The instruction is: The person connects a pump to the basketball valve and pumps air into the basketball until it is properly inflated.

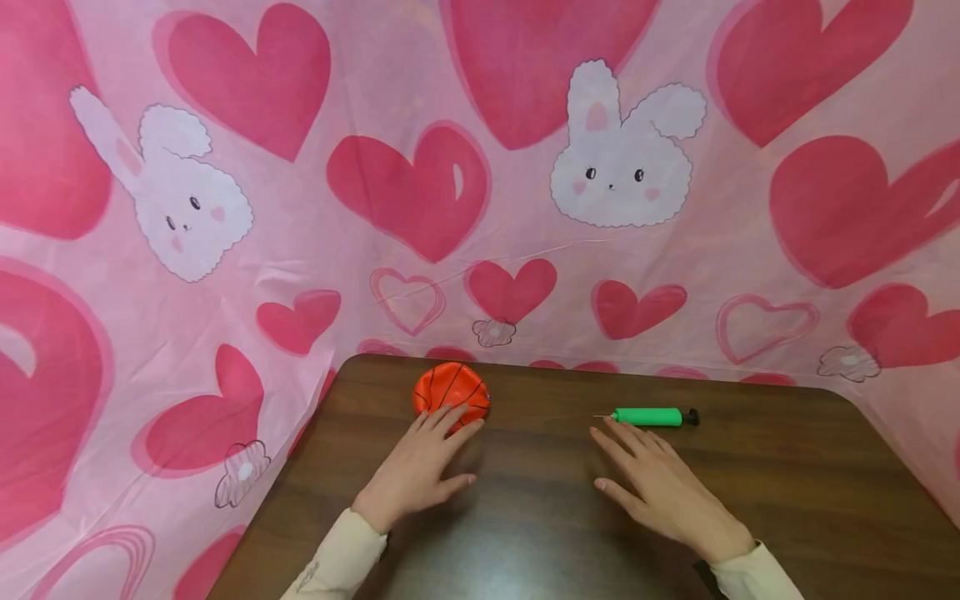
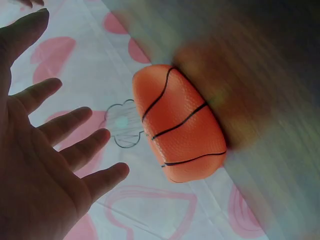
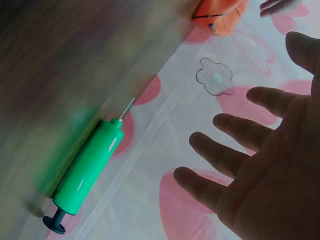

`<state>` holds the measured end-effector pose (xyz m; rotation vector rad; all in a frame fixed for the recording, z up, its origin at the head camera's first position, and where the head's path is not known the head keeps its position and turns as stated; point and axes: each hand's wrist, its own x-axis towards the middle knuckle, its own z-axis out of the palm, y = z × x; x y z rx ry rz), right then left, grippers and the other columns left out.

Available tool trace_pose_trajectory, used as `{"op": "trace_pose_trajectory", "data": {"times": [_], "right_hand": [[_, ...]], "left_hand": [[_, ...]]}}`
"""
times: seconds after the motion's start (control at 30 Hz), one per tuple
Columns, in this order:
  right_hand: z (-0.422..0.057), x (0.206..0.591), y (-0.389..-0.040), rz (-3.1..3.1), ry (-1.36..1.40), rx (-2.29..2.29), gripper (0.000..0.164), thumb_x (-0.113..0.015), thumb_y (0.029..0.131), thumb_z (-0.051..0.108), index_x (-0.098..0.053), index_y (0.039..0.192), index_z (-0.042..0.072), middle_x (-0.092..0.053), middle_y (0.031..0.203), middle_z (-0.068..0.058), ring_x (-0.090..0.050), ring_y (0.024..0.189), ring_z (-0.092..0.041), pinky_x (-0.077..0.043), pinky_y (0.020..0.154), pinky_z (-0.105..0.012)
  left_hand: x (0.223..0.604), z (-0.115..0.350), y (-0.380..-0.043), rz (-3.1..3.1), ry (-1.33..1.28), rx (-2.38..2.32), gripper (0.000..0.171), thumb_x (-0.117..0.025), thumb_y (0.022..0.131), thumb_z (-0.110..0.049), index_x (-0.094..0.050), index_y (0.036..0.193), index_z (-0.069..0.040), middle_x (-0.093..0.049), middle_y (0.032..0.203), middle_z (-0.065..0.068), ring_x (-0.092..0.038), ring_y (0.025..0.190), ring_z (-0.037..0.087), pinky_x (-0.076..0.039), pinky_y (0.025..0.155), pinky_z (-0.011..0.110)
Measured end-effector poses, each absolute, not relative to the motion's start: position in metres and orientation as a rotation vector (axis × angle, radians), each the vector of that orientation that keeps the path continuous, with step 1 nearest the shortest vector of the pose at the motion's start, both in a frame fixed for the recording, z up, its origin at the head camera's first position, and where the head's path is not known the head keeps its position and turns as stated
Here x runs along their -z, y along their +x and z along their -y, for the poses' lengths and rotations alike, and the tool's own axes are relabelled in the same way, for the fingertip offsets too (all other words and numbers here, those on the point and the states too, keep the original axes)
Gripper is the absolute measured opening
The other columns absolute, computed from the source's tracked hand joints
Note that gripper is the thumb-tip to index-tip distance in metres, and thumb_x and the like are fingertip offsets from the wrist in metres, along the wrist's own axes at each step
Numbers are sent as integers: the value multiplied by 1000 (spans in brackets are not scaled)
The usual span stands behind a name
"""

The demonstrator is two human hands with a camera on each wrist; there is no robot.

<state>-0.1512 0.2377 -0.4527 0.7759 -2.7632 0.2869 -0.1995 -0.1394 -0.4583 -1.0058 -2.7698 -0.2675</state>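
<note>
A partly deflated orange toy basketball (image 1: 448,385) with black lines lies near the back of the table, left of the middle. My left hand (image 1: 420,471) hovers just in front of it, fingers spread; in the left wrist view a gap parts the fingers from the dented ball (image 2: 182,127). To the right lies a green hand pump (image 1: 648,417) with a thin needle pointing left and a black handle. My right hand (image 1: 663,492), fingers extended, is nearest to this pump (image 3: 90,167) and holds nothing. The right wrist view shows space between them.
The brown wooden table (image 1: 540,492) has rounded back corners. Behind it and on the left hangs a pink cloth (image 1: 525,200) printed with hearts and white rabbits, close against the table's back edge.
</note>
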Motion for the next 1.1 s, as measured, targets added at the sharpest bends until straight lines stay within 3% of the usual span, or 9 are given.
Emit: {"op": "trace_pose_trajectory", "data": {"times": [0.63,1.1], "right_hand": [[-257,462,-180,2728,765,-288,68,-75,94,37,-53,151,8,-57,151,-23,-58,135,-44,-48,107,-65],[-271,468,-207,2768,740,-250,67,-79,92,33,-56,148,4,-58,148,-26,-61,130,-46,-51,104,-64]], "left_hand": [[462,145,-228,2843,-895,415,77,-83,87,-44,-51,155,-24,-49,161,10,-46,150,33,-39,120,60],[464,142,-249,2783,-888,386,68,-80,90,-42,-56,150,-21,-59,151,8,-56,140,28,-46,117,54]]}}
